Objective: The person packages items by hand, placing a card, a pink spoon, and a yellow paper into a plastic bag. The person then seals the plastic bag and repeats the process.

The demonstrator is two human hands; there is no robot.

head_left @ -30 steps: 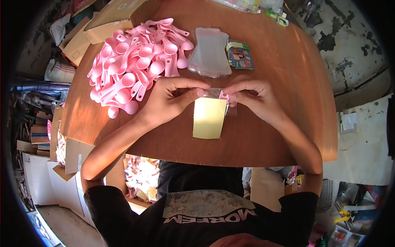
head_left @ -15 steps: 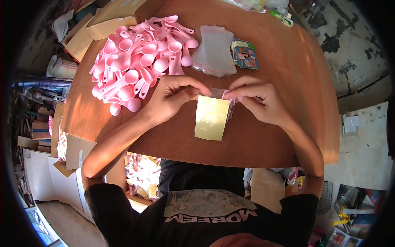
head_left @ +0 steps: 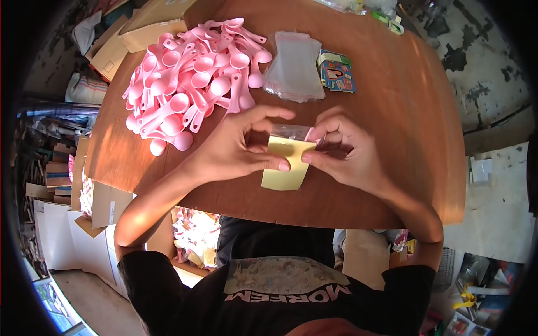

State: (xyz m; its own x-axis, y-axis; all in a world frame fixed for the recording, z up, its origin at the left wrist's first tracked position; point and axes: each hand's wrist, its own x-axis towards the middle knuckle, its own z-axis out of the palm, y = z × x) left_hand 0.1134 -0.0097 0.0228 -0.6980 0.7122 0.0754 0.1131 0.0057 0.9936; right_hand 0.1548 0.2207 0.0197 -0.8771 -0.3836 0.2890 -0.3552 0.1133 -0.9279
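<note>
A clear plastic bag [head_left: 283,131] with a pale yellow card [head_left: 283,175] in it is held up over the table's near part. My left hand [head_left: 244,144] grips the left side, its thumb lying across the front of the card and its index finger stretched above the bag's top edge. On the right side, my right hand [head_left: 347,148] pinches the bag, thumb on the card and fingers curled behind. A bit of pink shows by the right fingertips; whatever is behind the card is hidden. Left of the hands lies a heap of pink measuring spoons [head_left: 179,103].
Beyond the hands, a stack of clear plastic bags [head_left: 294,67] lies beside a pile of printed cards [head_left: 337,75] on the brown table [head_left: 392,112]. A cardboard box [head_left: 154,25] stands at the far left. Below the table edge is a box of packed items [head_left: 195,232].
Both thumbs have moved down onto the front of the yellow card. My left hand has shifted lower around the bag, which now tilts slightly.
</note>
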